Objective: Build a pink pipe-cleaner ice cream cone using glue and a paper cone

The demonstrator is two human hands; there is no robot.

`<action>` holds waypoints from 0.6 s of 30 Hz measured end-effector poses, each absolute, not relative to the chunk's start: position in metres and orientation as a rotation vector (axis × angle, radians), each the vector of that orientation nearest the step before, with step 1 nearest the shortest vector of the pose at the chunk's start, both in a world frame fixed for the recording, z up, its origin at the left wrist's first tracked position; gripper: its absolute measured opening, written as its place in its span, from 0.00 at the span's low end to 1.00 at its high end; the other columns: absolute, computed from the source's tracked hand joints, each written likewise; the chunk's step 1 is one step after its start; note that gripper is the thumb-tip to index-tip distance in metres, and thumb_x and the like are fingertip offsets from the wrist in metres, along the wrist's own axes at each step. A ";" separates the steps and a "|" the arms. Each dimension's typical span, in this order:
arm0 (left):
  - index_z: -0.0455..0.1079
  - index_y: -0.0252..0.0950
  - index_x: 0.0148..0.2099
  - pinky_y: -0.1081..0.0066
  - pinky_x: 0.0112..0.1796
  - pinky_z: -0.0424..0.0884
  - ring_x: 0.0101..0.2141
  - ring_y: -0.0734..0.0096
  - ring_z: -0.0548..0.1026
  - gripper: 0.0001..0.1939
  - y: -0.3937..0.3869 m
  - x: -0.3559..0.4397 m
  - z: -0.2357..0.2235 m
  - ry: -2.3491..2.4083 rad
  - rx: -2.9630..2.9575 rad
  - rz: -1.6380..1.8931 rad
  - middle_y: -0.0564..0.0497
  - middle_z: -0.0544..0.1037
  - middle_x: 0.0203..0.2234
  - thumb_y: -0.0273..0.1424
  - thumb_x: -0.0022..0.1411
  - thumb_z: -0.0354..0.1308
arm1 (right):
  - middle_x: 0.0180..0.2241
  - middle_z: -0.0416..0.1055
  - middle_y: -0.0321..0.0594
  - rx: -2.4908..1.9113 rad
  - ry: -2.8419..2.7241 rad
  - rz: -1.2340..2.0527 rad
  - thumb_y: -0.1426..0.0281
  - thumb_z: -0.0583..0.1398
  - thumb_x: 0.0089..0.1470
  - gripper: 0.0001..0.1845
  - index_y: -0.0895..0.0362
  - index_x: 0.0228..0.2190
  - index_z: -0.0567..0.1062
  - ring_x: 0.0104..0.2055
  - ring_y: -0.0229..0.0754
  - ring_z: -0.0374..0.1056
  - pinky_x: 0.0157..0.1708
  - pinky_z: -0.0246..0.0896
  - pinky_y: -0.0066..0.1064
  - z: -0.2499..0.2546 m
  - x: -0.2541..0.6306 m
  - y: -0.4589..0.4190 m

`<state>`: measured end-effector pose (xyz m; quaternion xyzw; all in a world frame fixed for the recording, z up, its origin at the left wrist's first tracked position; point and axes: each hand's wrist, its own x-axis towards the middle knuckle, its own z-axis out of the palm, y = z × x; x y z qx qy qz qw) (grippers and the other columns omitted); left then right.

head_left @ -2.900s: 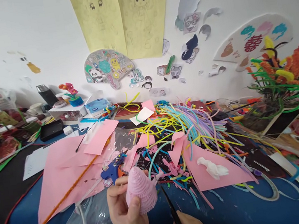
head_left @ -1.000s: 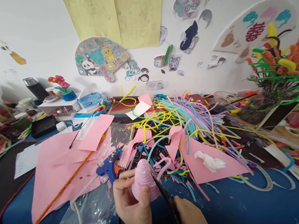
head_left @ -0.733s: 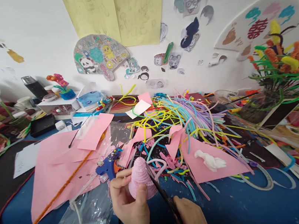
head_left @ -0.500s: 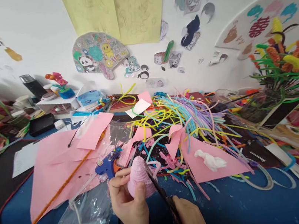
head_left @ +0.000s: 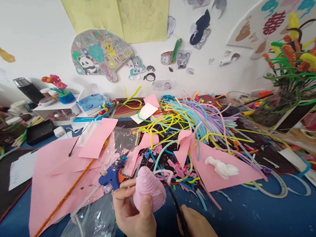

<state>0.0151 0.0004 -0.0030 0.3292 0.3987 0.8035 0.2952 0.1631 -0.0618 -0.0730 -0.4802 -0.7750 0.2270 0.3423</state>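
Observation:
My left hand (head_left: 136, 212) is closed around a pale pink cone (head_left: 148, 189) of coiled fuzzy pipe cleaner, its tip pointing up and the thumb across its lower front. From behind the cone's right side a pink pipe cleaner end (head_left: 169, 175) bends out. My right hand (head_left: 196, 229) grips black scissors (head_left: 180, 214), blades up, their tips close to that bent end and apart from the cone. Whether the blades touch the pipe cleaner, I cannot tell. Just left of the cone lies a blue glue gun (head_left: 111, 177) with an orange trigger.
A heap of yellow, blue and purple pipe cleaners (head_left: 202, 116) spreads across the back. Pink sheets (head_left: 52, 189) lie left, with a long orange pipe cleaner (head_left: 55, 210) across them. A crumpled white tissue (head_left: 221, 167) rests on pink paper. Clear plastic bag (head_left: 88, 228) hangs at the front edge.
The scissors rose against the cone's right side, then swung away to the right, off the cone. The cone stays in my left hand. The view has shifted slightly.

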 end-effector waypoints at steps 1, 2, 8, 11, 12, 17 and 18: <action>0.70 0.38 0.34 0.70 0.34 0.72 0.34 0.68 0.74 0.12 0.000 0.015 -0.001 1.055 0.824 2.126 0.53 0.76 0.34 0.32 0.51 0.71 | 0.27 0.75 0.45 -1.236 -1.996 0.605 0.38 0.47 0.58 0.35 0.56 0.38 0.71 0.28 0.48 0.73 0.28 0.68 0.34 -0.068 0.165 -0.062; 0.70 0.39 0.34 0.69 0.34 0.72 0.32 0.67 0.74 0.13 0.001 0.014 0.001 1.049 0.761 2.104 0.53 0.76 0.33 0.33 0.50 0.71 | 0.29 0.76 0.45 -1.238 -1.974 0.640 0.38 0.48 0.57 0.35 0.56 0.39 0.71 0.29 0.48 0.73 0.28 0.69 0.33 -0.062 0.167 -0.061; 0.69 0.39 0.33 0.69 0.33 0.71 0.31 0.66 0.74 0.16 0.003 0.010 0.009 1.047 0.520 1.991 0.52 0.77 0.30 0.35 0.45 0.72 | 0.37 0.78 0.44 -1.760 -1.731 0.799 0.57 0.62 0.55 0.25 0.56 0.51 0.70 0.31 0.45 0.77 0.30 0.74 0.30 -0.034 0.198 -0.049; 0.68 0.39 0.33 0.69 0.34 0.72 0.33 0.65 0.75 0.18 0.000 0.012 0.008 1.023 0.520 1.959 0.52 0.78 0.31 0.35 0.43 0.74 | 0.46 0.74 0.51 -1.741 -1.697 0.656 0.60 0.60 0.57 0.24 0.58 0.52 0.72 0.26 0.41 0.75 0.25 0.73 0.31 -0.019 0.205 -0.037; 0.68 0.39 0.33 0.70 0.34 0.72 0.33 0.65 0.76 0.19 -0.002 0.014 0.007 1.012 0.528 1.943 0.52 0.78 0.32 0.35 0.43 0.74 | 0.48 0.73 0.50 -1.692 -1.681 0.598 0.60 0.58 0.60 0.20 0.57 0.50 0.73 0.26 0.39 0.75 0.24 0.73 0.30 -0.012 0.203 -0.034; 0.67 0.40 0.35 0.68 0.31 0.74 0.32 0.64 0.78 0.18 -0.012 0.026 0.005 0.949 0.604 1.853 0.50 0.79 0.34 0.36 0.49 0.72 | 0.43 0.75 0.39 -1.274 -1.706 0.322 0.67 0.62 0.61 0.07 0.51 0.42 0.76 0.42 0.39 0.75 0.45 0.71 0.28 0.034 0.172 -0.029; 0.66 0.40 0.36 0.67 0.32 0.75 0.33 0.63 0.79 0.17 -0.013 0.028 0.005 0.941 0.629 1.833 0.50 0.78 0.34 0.36 0.50 0.71 | 0.42 0.75 0.38 -1.199 -1.719 0.329 0.68 0.62 0.60 0.07 0.52 0.41 0.77 0.44 0.39 0.74 0.47 0.70 0.27 0.040 0.165 -0.029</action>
